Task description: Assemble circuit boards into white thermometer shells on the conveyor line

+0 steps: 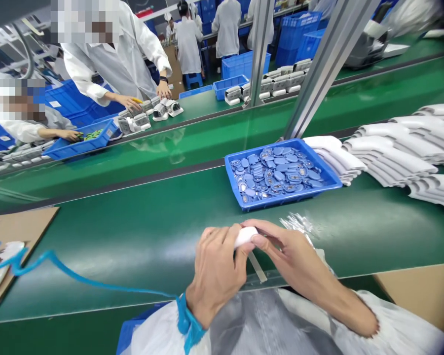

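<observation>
A white plastic part (245,237) is held between my two hands above the near edge of the green bench. My left hand (219,266) wraps round its left side, and a blue wrist strap (189,323) circles that wrist. With thumb and fingers, my right hand (286,251) grips the part's right end. Most of the part is hidden by my fingers, so its full shape does not show. Just beyond my hands sits a blue tray (284,199) heaped with small blue oval pieces (279,170).
Stacked white curved shells (392,148) line the right side. Thin clear strips (298,224) lie beside my right hand. A coiled blue cord (96,283) crosses the bench to a cardboard sheet (29,231). A metal post (318,74) rises behind the tray. Co-workers sit and stand across the line.
</observation>
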`<state>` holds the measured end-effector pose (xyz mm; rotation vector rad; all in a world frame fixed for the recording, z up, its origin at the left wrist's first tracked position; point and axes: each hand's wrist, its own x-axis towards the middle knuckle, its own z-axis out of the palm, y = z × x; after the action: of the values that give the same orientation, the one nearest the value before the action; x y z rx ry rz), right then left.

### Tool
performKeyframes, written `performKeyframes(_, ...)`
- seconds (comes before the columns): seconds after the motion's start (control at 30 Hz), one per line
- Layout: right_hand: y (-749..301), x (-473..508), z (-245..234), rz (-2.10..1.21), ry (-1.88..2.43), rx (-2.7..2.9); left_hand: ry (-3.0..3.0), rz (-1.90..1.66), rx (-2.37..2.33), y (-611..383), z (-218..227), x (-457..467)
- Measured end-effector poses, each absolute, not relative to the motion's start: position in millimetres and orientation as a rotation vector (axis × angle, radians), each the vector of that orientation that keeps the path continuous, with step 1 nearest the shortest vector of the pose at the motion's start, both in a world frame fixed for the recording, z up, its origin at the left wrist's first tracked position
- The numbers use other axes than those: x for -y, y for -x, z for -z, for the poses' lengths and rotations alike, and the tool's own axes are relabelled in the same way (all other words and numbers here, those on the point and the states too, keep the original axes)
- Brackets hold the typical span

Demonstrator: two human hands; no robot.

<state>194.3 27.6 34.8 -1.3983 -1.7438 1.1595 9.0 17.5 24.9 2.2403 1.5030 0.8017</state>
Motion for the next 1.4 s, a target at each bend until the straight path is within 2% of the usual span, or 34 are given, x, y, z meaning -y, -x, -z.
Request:
performKeyframes(0.17,-200.9,-14.2,-30.9,-1.096,1.429,1.900,-1.847,-1.075,-1.934,-6.2,-13.6,-13.9)
performKeyframes(0.27,-195.9,-6.9,-22.2,-1.030,1.410,2.050,-1.871,-1.138,-2.083,-8.7,-0.3,-18.4)
performKeyframes(0.47,-186.1,3.9,-4.0,-0.597,1.316,2.221,-2.202,-1.173,-1.931,-6.2,9.6,-33.1)
performKeyframes(0.63,-180.2,6.9,8.0,-0.512,1.309,2.184,-2.274,-1.105,-1.888,0.7,5.6,-38.6)
performKeyframes(0.87,-161.8,6.3,5.6,-0.414,1.327,2.071,-2.013,-1.206,-1.938,2.4,3.2,-54.2)
performKeyframes(0.93,-161.5,4.2,2.7,-0.578,1.366,2.040,-1.993,-1.103,-1.908,6.9,0.9,-57.4)
performKeyframes(1.03,-165.7,-3.1,-0.3,-1.094,1.547,1.772,-1.919,-1.000,-1.738,15.6,0.9,-50.4)
performKeyframes(1.17,-171.6,-15.6,-0.6,-1.913,1.726,1.055,-1.506,-1.411,-1.558,16.0,16.6,-32.4)
performKeyframes(1.23,-171.2,-18.1,-0.3,-2.071,1.646,1.142,-1.269,-1.569,-1.640,10.3,25.0,-31.5)
performKeyframes(1.3,-166.8,-16.6,-0.2,-1.806,1.580,1.595,-1.200,-1.601,-1.712,3.8,28.9,-37.7)
performKeyframes(1.4,-152.2,-8.2,0.0,-1.151,1.510,2.190,-1.211,-1.559,-1.675,-4.2,28.5,-51.6)
